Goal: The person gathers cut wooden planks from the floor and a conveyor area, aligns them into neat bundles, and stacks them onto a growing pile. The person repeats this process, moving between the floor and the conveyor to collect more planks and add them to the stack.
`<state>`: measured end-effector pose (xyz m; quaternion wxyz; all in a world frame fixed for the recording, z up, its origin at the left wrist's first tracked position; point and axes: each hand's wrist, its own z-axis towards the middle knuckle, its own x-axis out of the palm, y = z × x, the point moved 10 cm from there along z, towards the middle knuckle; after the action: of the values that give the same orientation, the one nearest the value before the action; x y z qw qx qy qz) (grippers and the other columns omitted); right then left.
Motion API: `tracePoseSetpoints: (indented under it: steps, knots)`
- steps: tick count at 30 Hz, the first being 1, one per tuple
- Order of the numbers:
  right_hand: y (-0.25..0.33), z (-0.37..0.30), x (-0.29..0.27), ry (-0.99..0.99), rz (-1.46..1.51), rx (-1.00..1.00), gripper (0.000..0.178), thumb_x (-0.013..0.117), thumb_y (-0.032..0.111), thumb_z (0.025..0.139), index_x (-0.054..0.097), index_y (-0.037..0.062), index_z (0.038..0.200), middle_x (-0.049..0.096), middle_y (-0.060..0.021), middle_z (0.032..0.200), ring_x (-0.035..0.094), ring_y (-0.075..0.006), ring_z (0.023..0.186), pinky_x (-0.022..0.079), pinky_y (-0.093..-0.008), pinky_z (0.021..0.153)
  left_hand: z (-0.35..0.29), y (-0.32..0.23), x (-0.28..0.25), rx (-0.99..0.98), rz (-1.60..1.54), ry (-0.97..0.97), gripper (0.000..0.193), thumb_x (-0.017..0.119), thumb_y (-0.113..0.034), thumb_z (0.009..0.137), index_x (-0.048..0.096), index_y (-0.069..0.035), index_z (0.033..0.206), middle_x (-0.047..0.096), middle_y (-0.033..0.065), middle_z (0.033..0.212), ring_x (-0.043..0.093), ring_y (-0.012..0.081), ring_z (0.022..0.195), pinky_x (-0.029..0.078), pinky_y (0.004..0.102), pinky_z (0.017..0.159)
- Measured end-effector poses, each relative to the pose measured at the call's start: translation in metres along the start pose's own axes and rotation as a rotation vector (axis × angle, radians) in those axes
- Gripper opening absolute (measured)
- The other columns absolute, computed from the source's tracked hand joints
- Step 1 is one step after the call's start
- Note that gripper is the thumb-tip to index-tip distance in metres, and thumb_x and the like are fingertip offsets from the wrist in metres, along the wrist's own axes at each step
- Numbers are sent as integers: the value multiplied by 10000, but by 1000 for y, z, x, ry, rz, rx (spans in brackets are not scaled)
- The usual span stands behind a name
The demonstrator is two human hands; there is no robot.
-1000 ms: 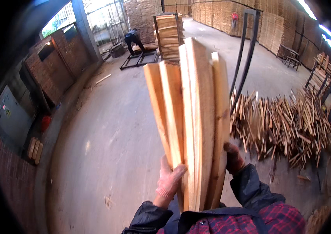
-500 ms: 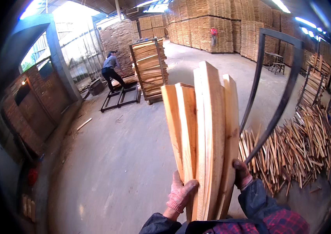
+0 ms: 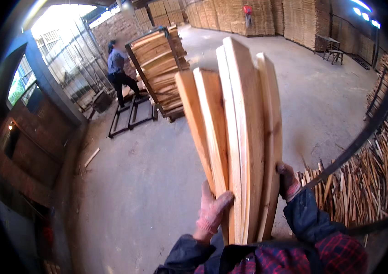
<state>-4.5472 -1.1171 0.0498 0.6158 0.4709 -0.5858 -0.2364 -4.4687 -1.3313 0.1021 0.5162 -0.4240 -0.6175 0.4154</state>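
Observation:
A bundle of wooden boards (image 3: 243,137) stands upright in front of me, its tops fanned out and its lower ends close to my body. My left hand (image 3: 213,208), in a pinkish work glove, is closed on the bundle's left side with the thumb across the front. On the other side my right hand (image 3: 288,181), gloved too, grips the outer edge of the rightmost board. Behind the boards most fingers of both hands are hidden. Several boards make up the bundle, pale in the middle and more orange at the left.
A dark metal frame bar (image 3: 363,137) curves past my right side. Beyond it lies a heap of thin wood sticks (image 3: 363,187). Ahead stands a wheeled rack of boards (image 3: 157,68), with a co-worker (image 3: 120,71) beside a low metal frame (image 3: 132,114). Tall wood stacks (image 3: 294,20) line the back.
My view has turned to the right, and the metal frame now sits farther right. Both hands still hold the boards, which appear slightly higher. The co-worker has straightened up.

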Motion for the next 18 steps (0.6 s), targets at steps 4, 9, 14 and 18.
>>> tracePoseSetpoints:
  steps: [4,9,14,18]
  knots:
    - [22,91,-67,-172,-5,-44,903,718,658,696,536,-12,1273,650,-156,1142,634,-271,1018,521,-393,910,129,-5,27,-36,25,134,725,775,-249,783,355,20,1309,575,166,1178,572,231,1051,482,383,923]
    - [91,209,-110,-298,-78,-235,824,692,617,772,528,-11,1281,624,-164,1191,624,-296,1052,523,-406,935,290,-11,58,-67,49,162,837,801,-288,744,336,13,1372,557,169,1221,546,241,1106,450,377,970]
    - [136,352,-161,-281,-9,-177,843,783,560,706,533,-33,1251,630,-150,1155,625,-289,1033,530,-418,898,436,-9,90,-19,165,152,880,829,-366,727,343,30,1345,578,171,1177,569,253,1082,468,375,953]
    - [149,465,-165,-145,121,-60,827,784,500,699,517,-17,1287,625,-138,1188,614,-277,1060,505,-414,919,539,-24,99,-24,0,142,798,821,-291,733,368,30,1306,588,151,1147,581,234,1054,476,365,943]
